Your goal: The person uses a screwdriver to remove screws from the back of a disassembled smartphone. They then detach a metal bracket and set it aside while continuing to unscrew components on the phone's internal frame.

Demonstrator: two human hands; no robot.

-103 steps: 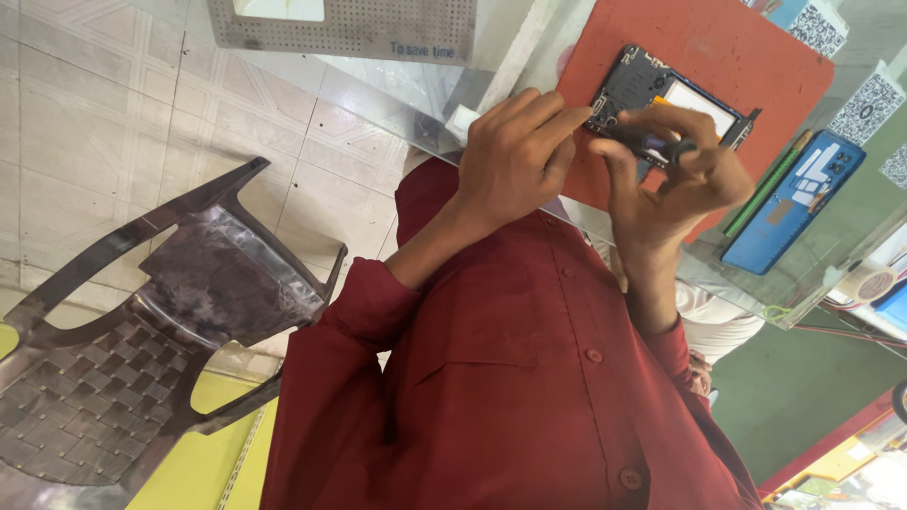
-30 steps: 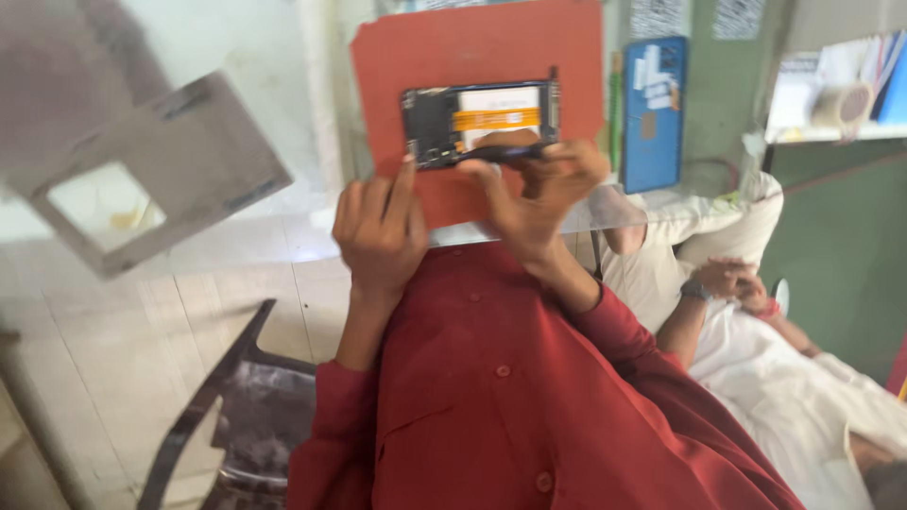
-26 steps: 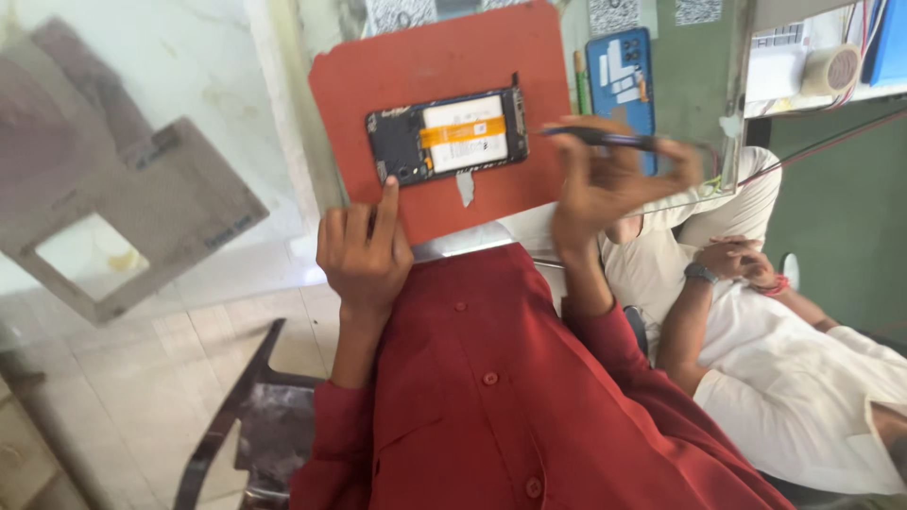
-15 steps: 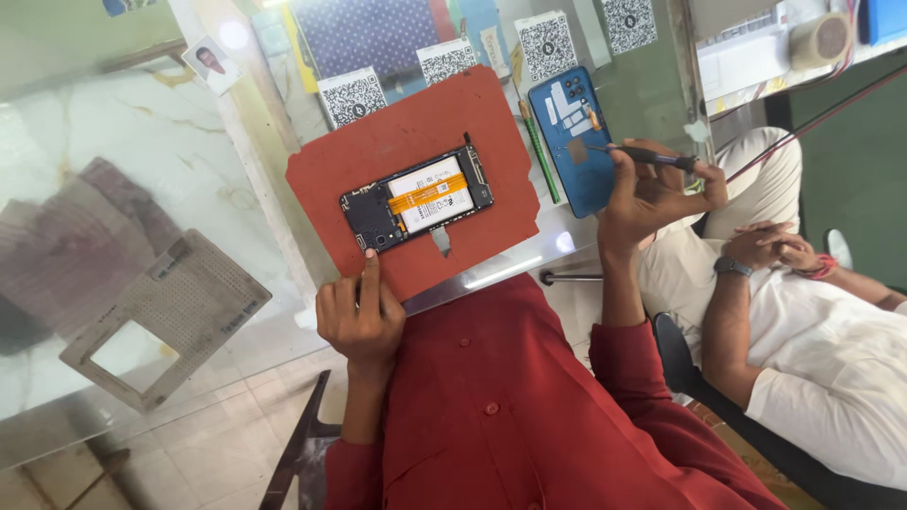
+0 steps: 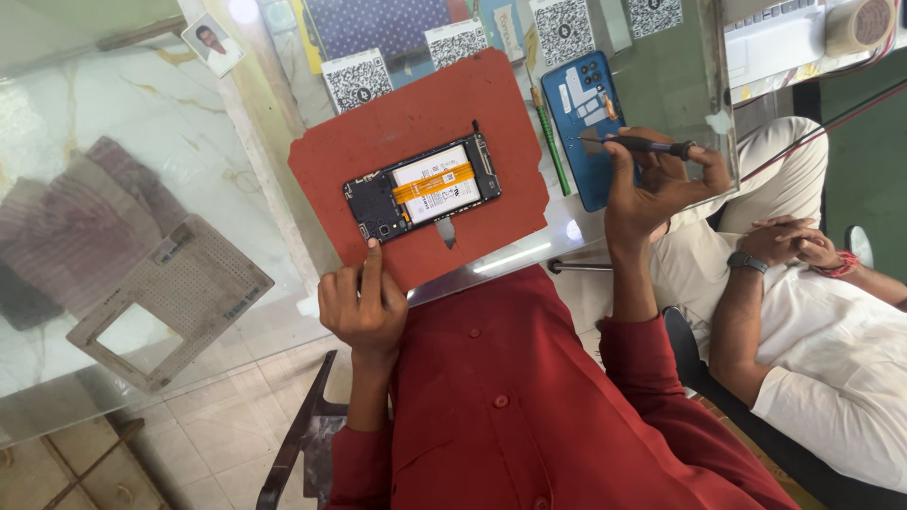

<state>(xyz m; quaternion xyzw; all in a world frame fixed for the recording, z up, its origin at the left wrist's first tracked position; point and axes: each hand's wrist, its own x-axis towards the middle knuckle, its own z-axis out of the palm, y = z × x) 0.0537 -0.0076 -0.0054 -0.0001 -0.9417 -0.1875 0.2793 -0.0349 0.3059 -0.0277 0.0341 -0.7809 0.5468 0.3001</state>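
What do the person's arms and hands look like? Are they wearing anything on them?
Both arms wear long dark red sleeves, part of a buttoned dark red shirt. The sleeves end at the wrists with cuffs. The left hand and right hand are bare: no gloves, and no rings or watch that I can see. The watch belongs to another person sitting nearby.

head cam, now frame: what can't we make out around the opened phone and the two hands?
- Screwdriver tip, head view: too small to tell whether it touches the blue back cover.
- Right hand palm: hidden by its own fingers.
- Opened phone screws: too small.
- Left hand fingertip contact: unclear.
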